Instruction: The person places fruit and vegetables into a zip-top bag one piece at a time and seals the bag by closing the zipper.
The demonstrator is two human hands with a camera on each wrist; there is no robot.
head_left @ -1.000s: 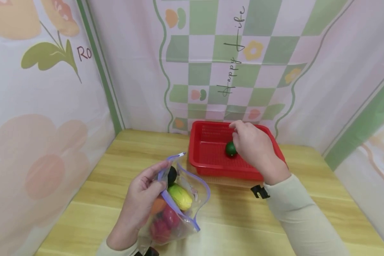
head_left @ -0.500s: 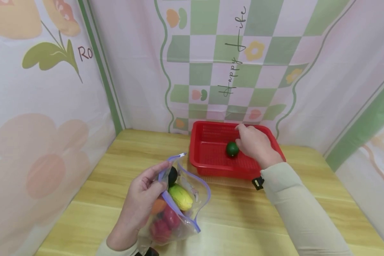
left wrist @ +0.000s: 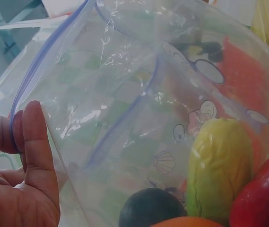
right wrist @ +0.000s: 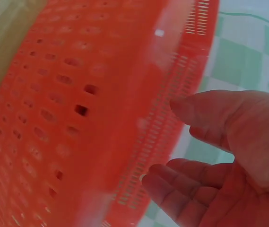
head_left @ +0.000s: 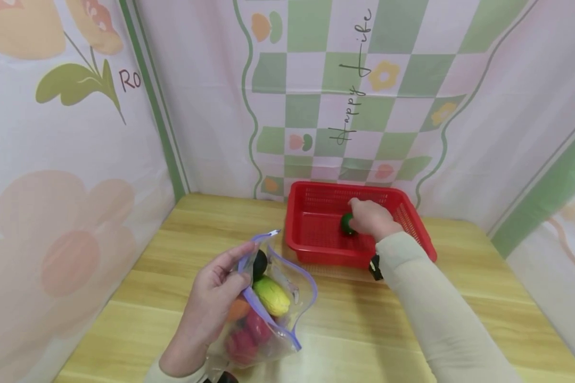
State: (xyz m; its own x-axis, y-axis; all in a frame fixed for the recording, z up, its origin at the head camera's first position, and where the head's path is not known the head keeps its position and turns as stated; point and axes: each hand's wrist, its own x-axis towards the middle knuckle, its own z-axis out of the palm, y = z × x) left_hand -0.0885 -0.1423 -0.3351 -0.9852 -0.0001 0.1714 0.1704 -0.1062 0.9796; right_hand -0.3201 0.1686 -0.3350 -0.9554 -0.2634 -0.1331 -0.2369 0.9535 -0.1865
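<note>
Pinching the zip-top bag (head_left: pixel 281 329) near the front edge of the table (head_left: pixel 345 332): left hand (head_left: pixel 208 300). Holding nothing, at the round green fruit (head_left: pixel 347 224) in the red basket (head_left: pixel 330 255), far edge: right hand (head_left: pixel 371 217). A glancing touch could roll the fruit aside.

**My right hand at the red basket**

My right hand (right wrist: pixel 250 165) comes in from the right edge, thumb (right wrist: pixel 210 111) above, fingers (right wrist: pixel 177 189) bent below, a gap between them. Their tips overlap the slotted side of the red basket (right wrist: pixel 110 142); whether I touch it, I can't tell. Rounded holes, some dark, dot its blurred left part. Through my gap shows green-and-white checked cloth (right wrist: pixel 247 52); a yellowish surface (right wrist: pixel 6 33) fills the upper left corner.
</note>
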